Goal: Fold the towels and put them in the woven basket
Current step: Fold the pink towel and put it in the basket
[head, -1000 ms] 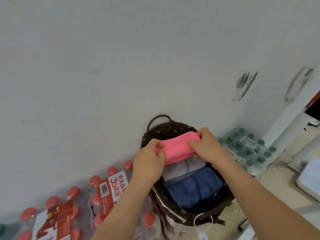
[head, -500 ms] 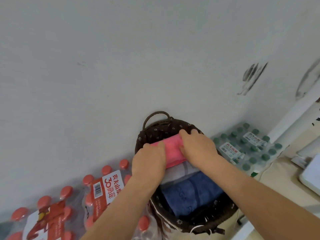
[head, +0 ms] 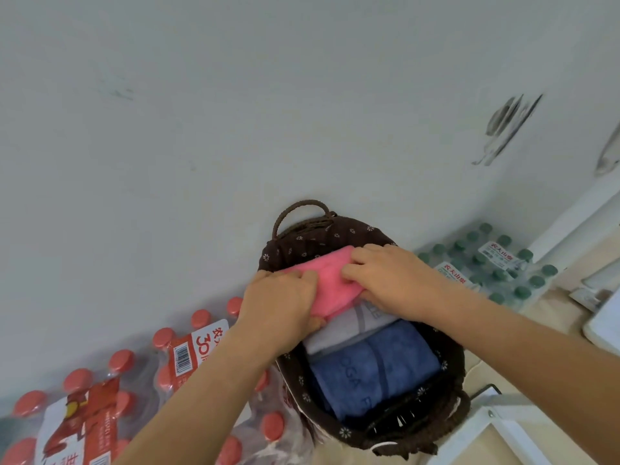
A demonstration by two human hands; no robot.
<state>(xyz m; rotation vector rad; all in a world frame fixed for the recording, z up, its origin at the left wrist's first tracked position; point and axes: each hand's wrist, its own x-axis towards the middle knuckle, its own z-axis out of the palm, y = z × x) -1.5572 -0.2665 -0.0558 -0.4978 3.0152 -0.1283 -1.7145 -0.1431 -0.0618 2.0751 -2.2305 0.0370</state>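
Head view: folded pink towel [head: 330,283] at the far end of the woven basket [head: 451,380], partly over a grey towel [head: 349,330]. Left end gripped by the left hand [head: 281,303], right end by the right hand [head: 399,280], fingers of both curled onto it. Next to the grey towel, nearer, a blue towel [head: 372,367], folded too. Red-capped bottles [head: 188,350] left of the basket, green-capped bottles [head: 496,263] right, white wall [head: 235,129] behind.

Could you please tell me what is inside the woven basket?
Inside the woven basket lie three folded towels: blue towel nearest, grey towel in the middle, pink towel farthest, held by the left hand and right hand. Anything beneath them is covered.
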